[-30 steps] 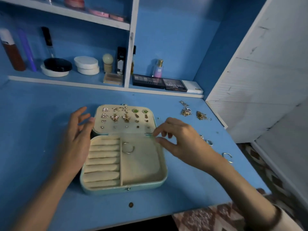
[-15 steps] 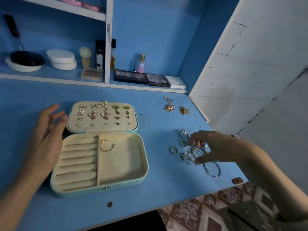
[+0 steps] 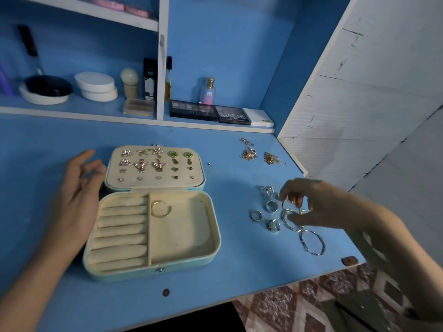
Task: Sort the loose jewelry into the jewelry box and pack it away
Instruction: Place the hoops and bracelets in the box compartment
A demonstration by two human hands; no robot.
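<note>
A pale teal jewelry box (image 3: 211, 255) lies open on the blue desk. Its lid (image 3: 155, 167) is laid flat and holds several earrings. One gold bangle (image 3: 161, 208) lies in the box's open compartment beside the ring rolls. My left hand (image 3: 76, 202) rests open against the box's left side. To the right of the box my right hand (image 3: 318, 203) pinches a silver bangle (image 3: 291, 220) among several silver rings (image 3: 272, 206) and a larger twisted bangle (image 3: 311, 242). Gold chains (image 3: 249, 154) lie further back.
The desk's front edge (image 3: 239, 299) and right edge are close to the loose jewelry. A shelf behind holds makeup palettes (image 3: 208, 111), a perfume bottle (image 3: 208, 92), round white compacts (image 3: 96, 86) and a dark bowl (image 3: 46, 88). A white panel (image 3: 359, 92) stands at the right.
My right hand moved from the box's hinge out to the right and took hold of a silver bangle in the pile. My left hand stayed beside the box.
</note>
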